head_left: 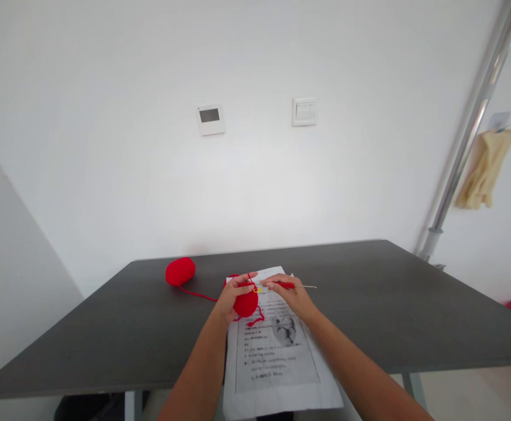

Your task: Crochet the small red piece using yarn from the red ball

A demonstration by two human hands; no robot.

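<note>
My left hand (231, 299) is closed around a round red crochet piece (245, 303), held just above a printed sheet. My right hand (291, 295) pinches a crochet hook (297, 286) with a red handle. Its thin metal shaft sticks out to the right. The two hands meet at the top edge of the red piece, where a small yellow marker (258, 290) shows. A strand of red yarn runs left from the piece to a red yarn ball (180, 271) lying on the dark table (106, 327).
A printed paper sheet (273, 356) lies under my hands and hangs over the table's near edge. The white wall behind carries a small display panel (210, 118) and a switch (304, 111). A metal pole (466, 140) and hanging yellowish gloves (486, 169) stand at right.
</note>
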